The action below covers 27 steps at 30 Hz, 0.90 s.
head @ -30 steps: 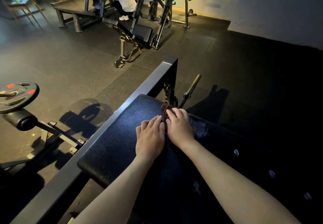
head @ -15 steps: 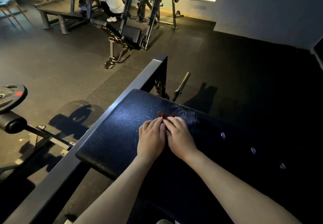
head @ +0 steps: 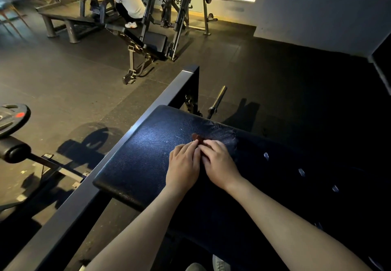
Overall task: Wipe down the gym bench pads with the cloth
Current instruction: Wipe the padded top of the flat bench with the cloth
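Note:
The black padded bench pad [head: 139, 158] fills the lower middle of the head view, lit on its left part and dark to the right. A small reddish-brown cloth [head: 196, 137] lies on it, mostly covered by my fingers. My left hand [head: 184, 165] and my right hand [head: 220, 163] lie side by side, palms down, fingertips pressing the cloth onto the pad. A scuffed, worn patch [head: 224, 135] shows on the pad just beyond my right hand.
A grey steel frame beam [head: 135, 137] runs along the pad's left edge. A barbell end [head: 218, 99] lies on the floor beyond it. A weight plate [head: 12, 118] is at left. An incline bench [head: 148, 42] and a crouching person [head: 129, 4] are farther back.
Both hands, still together on the cloth, have slid back a little from the pad's far edge toward me, uncovering the scuffed patch.

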Motion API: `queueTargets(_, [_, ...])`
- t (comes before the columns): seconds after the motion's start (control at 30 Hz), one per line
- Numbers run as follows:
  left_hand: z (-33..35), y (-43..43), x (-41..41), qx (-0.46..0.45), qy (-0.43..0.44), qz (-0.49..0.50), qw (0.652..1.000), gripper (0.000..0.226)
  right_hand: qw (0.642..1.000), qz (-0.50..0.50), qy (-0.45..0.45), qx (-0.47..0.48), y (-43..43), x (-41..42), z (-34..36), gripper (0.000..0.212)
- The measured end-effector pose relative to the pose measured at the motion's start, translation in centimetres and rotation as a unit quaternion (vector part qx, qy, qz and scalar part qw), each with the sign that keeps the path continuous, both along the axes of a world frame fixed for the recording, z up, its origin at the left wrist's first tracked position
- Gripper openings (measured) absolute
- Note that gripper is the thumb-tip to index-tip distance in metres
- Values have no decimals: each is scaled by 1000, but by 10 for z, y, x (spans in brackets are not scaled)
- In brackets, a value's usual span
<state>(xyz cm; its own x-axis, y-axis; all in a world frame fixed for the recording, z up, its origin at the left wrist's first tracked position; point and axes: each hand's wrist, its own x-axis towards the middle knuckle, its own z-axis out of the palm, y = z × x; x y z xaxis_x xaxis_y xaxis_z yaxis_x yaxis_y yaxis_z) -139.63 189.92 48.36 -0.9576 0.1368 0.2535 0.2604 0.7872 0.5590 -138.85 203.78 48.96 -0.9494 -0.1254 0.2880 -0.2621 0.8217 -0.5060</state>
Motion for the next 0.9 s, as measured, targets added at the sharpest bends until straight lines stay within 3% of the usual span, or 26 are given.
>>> queueTargets(0.17, [3, 1, 3, -17, -5, -1, 1000, 57, 983, -168, -40, 66, 36, -20, 6, 45])
queueTargets(0.3, [4, 6, 3, -35, -11, 9, 999, 58, 994, -92, -33, 54, 15, -6, 1, 41])
queueTargets(0.47, [5, 14, 4, -10, -39, 20, 999, 40, 1000, 15, -1, -6, 18, 1, -3, 34])
queueTargets(0.53, [4, 15, 4, -17, -35, 21, 999, 44, 999, -36, 15, 18, 40, -13, -1, 38])
queueTargets(0.6, [4, 16, 6, -29, -31, 20, 999, 47, 990, -132, -33, 35, 59, -24, 4, 44])
queueTargets(0.67, [3, 16, 6, -35, -33, 21, 999, 45, 983, -159, -74, 46, 59, -25, 3, 49])
queueTargets(0.8, [5, 19, -2, -28, -45, 38, 998, 43, 999, -35, -17, 36, 28, -5, -1, 42])
queueTargets(0.9, [6, 22, -11, -28, -58, 44, 997, 43, 999, 35, -37, 7, 29, -4, 0, 40])
